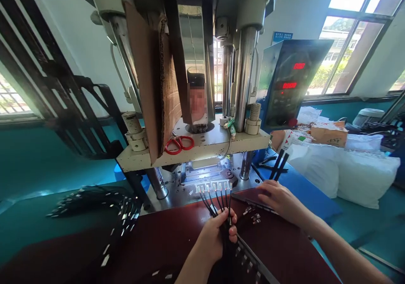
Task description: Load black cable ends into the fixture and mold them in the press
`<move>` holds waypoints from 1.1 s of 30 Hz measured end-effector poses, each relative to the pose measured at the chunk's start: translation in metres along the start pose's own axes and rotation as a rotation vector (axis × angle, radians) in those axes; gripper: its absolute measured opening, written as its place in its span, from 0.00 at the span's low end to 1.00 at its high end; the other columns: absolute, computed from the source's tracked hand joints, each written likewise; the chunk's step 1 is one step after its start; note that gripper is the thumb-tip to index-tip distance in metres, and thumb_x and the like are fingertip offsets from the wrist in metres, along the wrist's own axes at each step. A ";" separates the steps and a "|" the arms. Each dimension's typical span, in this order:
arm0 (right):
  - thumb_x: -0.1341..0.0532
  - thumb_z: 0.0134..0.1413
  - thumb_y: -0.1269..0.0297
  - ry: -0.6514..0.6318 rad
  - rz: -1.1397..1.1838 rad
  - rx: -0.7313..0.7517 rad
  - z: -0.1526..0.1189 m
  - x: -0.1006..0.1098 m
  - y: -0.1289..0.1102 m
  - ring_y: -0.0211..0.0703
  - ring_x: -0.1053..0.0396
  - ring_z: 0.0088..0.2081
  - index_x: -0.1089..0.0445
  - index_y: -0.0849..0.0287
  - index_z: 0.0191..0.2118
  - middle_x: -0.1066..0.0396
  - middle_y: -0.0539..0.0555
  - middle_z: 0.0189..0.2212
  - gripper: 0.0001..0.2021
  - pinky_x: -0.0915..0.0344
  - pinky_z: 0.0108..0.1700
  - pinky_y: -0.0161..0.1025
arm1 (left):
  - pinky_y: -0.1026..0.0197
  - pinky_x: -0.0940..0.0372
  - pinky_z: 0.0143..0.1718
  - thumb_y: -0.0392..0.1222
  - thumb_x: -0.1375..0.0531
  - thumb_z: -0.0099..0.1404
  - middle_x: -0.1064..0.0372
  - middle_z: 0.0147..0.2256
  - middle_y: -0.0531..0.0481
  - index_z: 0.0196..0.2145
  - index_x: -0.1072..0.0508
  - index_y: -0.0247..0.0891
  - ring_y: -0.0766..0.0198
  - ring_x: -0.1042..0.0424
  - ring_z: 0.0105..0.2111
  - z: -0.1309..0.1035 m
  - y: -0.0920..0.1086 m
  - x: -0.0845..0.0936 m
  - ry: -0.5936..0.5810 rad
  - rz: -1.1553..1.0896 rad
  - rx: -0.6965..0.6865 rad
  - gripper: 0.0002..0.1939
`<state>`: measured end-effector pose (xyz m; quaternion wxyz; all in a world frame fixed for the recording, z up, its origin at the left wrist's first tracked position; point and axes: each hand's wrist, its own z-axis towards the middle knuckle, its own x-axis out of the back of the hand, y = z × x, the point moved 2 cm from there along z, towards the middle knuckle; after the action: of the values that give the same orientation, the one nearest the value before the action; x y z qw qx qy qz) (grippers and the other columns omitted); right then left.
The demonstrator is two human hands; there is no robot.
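Observation:
My left hand (218,233) is closed around a bundle of thin black cables (220,199), at the lower middle of the view. The cables fan upward from the fist, and their far ends meet a row of pale, clear-looking connector pieces (215,186) at the press's front edge. To the right, my right hand (278,199) has its fingers stretched out over the table's edge. Two upright black bars (279,165), like tool handles, rise just behind its fingers; whether the hand touches them is unclear. Small metal-tipped parts (253,216) lie between the hands.
A press with steel columns (245,73) stands ahead, red-handled scissors (179,144) and cardboard (152,86) on its plate. More cables (123,208) lie left. A slotted strip (253,261) is near my left wrist. At right are a control box (284,86), pliers (268,162) and white bags (363,174).

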<state>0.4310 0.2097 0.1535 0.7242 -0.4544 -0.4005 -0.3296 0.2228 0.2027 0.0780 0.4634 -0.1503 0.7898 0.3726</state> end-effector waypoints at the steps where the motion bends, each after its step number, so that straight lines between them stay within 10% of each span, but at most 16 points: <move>1: 0.47 0.56 0.63 0.026 0.028 0.038 0.016 -0.002 -0.015 0.44 0.36 0.41 0.33 0.58 0.41 0.32 0.56 0.39 0.10 0.40 0.44 0.39 | 0.71 0.50 0.17 0.40 0.45 0.61 0.38 0.26 0.51 0.30 0.34 0.31 0.75 0.43 0.16 0.000 -0.001 0.000 -0.001 0.014 -0.004 0.07; 8: 0.43 0.51 0.67 -0.084 -0.007 0.068 0.093 -0.042 -0.049 0.41 0.34 0.33 0.30 0.61 0.27 0.29 0.53 0.28 0.07 0.44 0.36 0.34 | 0.72 0.50 0.17 0.42 0.41 0.58 0.38 0.25 0.52 0.29 0.34 0.32 0.75 0.43 0.16 -0.002 -0.008 -0.001 0.013 0.081 -0.011 0.09; 21: 0.52 0.57 0.70 0.197 -0.104 -0.318 0.087 -0.043 -0.004 0.42 0.34 0.35 0.33 0.64 0.31 0.29 0.58 0.32 0.12 0.48 0.32 0.34 | 0.72 0.63 0.12 0.45 0.38 0.53 0.39 0.20 0.54 0.24 0.34 0.30 0.81 0.56 0.10 -0.020 -0.016 -0.015 -0.040 0.203 0.071 0.14; 27: 0.54 0.57 0.64 0.345 -0.163 -0.540 0.025 0.000 0.037 0.46 0.34 0.32 0.35 0.61 0.31 0.30 0.60 0.32 0.13 0.47 0.30 0.37 | 0.73 0.63 0.12 0.45 0.38 0.54 0.42 0.19 0.56 0.24 0.33 0.30 0.83 0.58 0.10 -0.033 -0.009 -0.023 -0.174 0.171 0.048 0.13; 33: 0.46 0.43 0.52 0.381 -0.116 -0.696 -0.142 0.037 0.108 0.52 0.33 0.27 0.34 0.51 0.24 0.29 0.57 0.24 0.11 0.44 0.28 0.45 | 0.69 0.48 0.16 0.44 0.39 0.55 0.34 0.27 0.50 0.27 0.30 0.32 0.75 0.41 0.16 -0.043 0.011 -0.029 -0.018 0.196 -0.178 0.10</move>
<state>0.5793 0.1143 0.1058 0.5685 -0.5798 -0.1485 -0.5645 0.2050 0.1760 0.1195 0.4165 -0.1094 0.7604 0.4861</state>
